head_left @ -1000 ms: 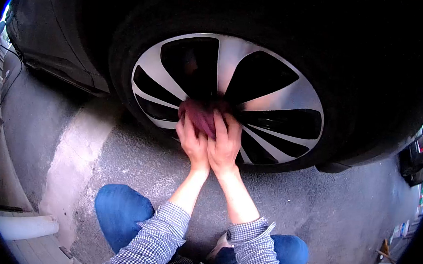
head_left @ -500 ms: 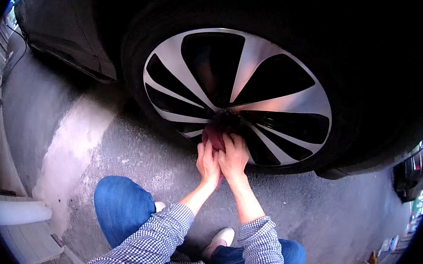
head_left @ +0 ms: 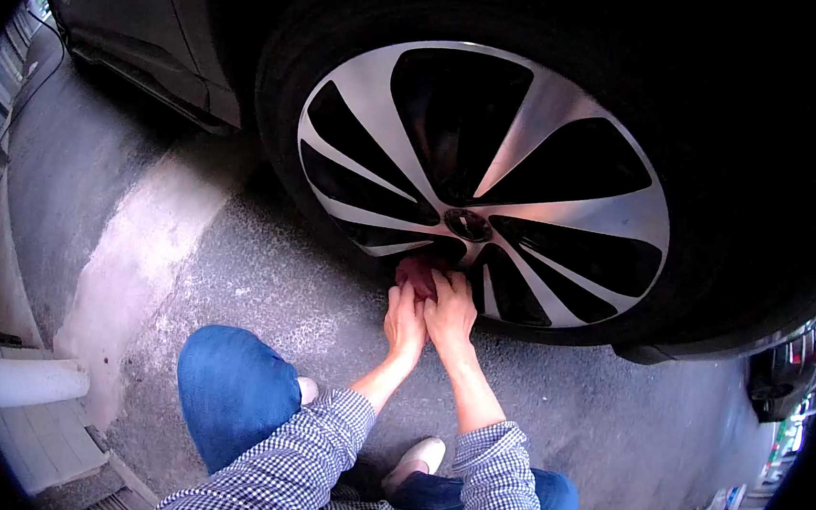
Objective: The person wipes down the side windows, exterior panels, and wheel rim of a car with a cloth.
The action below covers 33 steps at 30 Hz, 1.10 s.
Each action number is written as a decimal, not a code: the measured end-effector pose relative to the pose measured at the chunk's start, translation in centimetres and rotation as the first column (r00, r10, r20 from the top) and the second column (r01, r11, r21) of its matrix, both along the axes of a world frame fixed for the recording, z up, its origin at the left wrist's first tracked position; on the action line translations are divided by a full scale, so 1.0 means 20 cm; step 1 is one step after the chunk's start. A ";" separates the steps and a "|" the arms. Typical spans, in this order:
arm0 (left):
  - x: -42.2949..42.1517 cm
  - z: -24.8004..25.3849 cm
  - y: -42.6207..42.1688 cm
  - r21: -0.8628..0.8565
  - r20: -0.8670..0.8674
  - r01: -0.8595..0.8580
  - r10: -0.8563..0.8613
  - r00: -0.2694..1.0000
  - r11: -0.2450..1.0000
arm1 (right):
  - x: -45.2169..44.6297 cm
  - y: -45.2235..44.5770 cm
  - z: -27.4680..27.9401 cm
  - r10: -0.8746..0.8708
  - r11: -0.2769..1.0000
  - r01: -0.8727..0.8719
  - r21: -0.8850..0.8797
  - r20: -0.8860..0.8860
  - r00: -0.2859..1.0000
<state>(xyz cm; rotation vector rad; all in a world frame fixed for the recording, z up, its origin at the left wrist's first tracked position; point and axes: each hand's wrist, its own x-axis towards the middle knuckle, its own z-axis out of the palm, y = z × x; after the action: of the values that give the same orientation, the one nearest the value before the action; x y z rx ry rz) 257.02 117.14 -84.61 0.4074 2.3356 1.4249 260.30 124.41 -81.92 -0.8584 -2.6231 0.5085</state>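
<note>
A dark red cloth [head_left: 416,274] is bunched between my two hands, against the lower part of a car wheel [head_left: 565,208] with silver and black spokes. My left hand [head_left: 405,324] grips the cloth from the left, fingers curled on it. Close beside it, my right hand [head_left: 451,310] holds the cloth's right side. The round centre cap [head_left: 468,225] shows just above the cloth. Part of the lower spokes is hidden behind the cloth and fingers.
The dark car body [head_left: 148,24] spans the top. Grey concrete floor [head_left: 320,277] lies below, with a pale strip [head_left: 145,244] at left. A white pipe [head_left: 29,382] stands at the left edge. Another car [head_left: 787,366] is at far right.
Both hands and the cloth have drawn down off the wheel's centre onto the lower spokes, uncovering the centre cap. The view has shifted slightly, placing the wheel farther right.
</note>
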 end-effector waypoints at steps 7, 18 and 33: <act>-0.26 0.23 0.12 0.343 -0.311 -0.227 0.338 0.889 0.912 | -0.21 -0.04 0.26 0.024 0.999 -0.011 0.041 -0.338 0.941; -0.07 0.00 0.07 0.162 -0.042 -0.152 0.161 0.986 0.975 | -0.12 0.04 0.11 0.055 0.996 -0.056 -0.074 -0.014 0.998; -0.32 -0.02 -0.04 -0.105 -0.359 -0.058 0.017 0.933 0.993 | -0.26 -0.08 -0.10 -0.111 0.937 0.088 -0.337 -0.050 0.993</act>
<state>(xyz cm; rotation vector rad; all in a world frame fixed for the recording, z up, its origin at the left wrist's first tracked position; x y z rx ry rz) 250.63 116.30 -85.01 0.6386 2.7105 1.3145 255.09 122.82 -84.02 -1.0475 -2.4531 0.9571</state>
